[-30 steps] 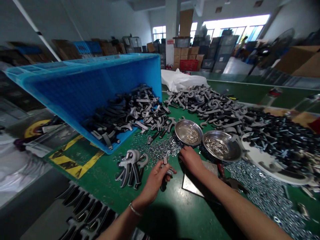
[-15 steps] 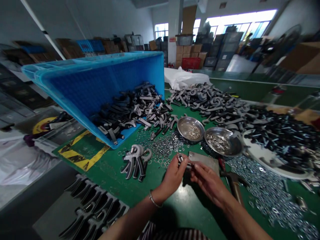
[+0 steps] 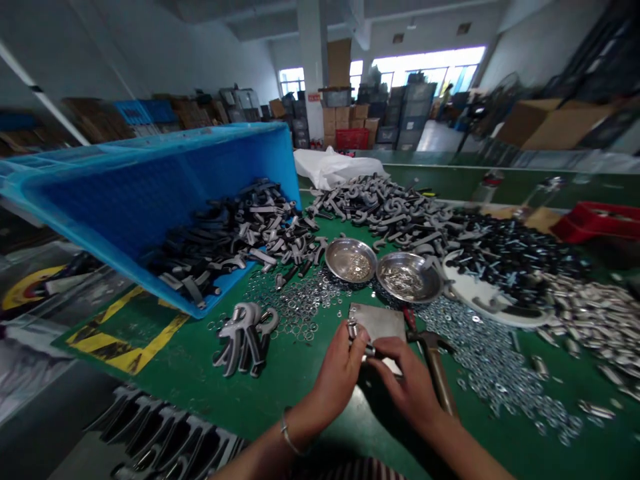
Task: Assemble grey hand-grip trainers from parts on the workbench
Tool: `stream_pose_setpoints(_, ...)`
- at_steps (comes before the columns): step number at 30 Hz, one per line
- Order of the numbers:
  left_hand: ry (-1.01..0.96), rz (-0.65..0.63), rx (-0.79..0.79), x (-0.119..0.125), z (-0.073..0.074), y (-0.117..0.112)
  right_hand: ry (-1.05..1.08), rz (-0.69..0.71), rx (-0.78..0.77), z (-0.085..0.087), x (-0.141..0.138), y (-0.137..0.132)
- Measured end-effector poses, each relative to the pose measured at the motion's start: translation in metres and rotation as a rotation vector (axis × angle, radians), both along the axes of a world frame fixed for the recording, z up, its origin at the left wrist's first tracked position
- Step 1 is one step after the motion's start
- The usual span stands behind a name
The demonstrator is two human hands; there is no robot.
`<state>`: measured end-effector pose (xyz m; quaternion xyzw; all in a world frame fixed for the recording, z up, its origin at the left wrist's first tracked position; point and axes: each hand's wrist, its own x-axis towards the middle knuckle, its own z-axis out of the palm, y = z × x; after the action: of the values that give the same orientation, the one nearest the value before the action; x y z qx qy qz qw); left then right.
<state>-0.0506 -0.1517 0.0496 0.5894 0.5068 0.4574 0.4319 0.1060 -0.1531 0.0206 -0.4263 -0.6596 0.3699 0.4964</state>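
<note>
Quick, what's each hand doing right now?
Left hand: closed, fingers holding a small silver metal part.
Right hand: closed, fingers pinching the same part at its lower end.

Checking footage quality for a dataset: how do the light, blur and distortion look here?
In the head view, the windows glare brightly, the cardboard boxes at the right edge smear with blur, the wide lens stretches the blue crate and green table, and shadow lies beneath the left hand and right hand, which look fairly sharp.
</note>
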Motion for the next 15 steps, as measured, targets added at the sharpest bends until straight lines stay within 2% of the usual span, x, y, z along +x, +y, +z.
stream_pose_setpoints(2, -0.012, -0.054, -0.025, 0.002, 0.004, 0.000, -0.169, 0.029, 0.227, -0.003, 0.006, -0.003)
stream_pose_setpoints(4, 0.000, -0.092, -0.046, 0.004, 0.001, 0.003, -0.308, 0.035, 0.307, -0.008, 0.012, -0.006)
stream_pose_setpoints(7, 0.008, -0.116, -0.090, 0.008, -0.012, 0.012, -0.499, 0.074, 0.234, -0.013, 0.030, -0.003)
stream_pose_setpoints(9, -0.011, -0.116, -0.127, 0.012, -0.019, 0.019, -0.628, 0.116, 0.151, -0.013, 0.058, 0.010)
stream_pose_setpoints(11, -0.045, -0.099, -0.159, 0.014, -0.022, 0.027, -0.772, 0.012, 0.083, -0.009, 0.101, 0.037)
stream_pose_setpoints(13, -0.089, -0.069, -0.181, 0.017, -0.022, 0.034, -0.890, -0.261, 0.031, -0.006, 0.151, 0.075)
stream_pose_setpoints(15, -0.124, -0.053, -0.199, 0.022, -0.022, 0.039, -0.949, -0.391, 0.004, -0.004, 0.194, 0.118)
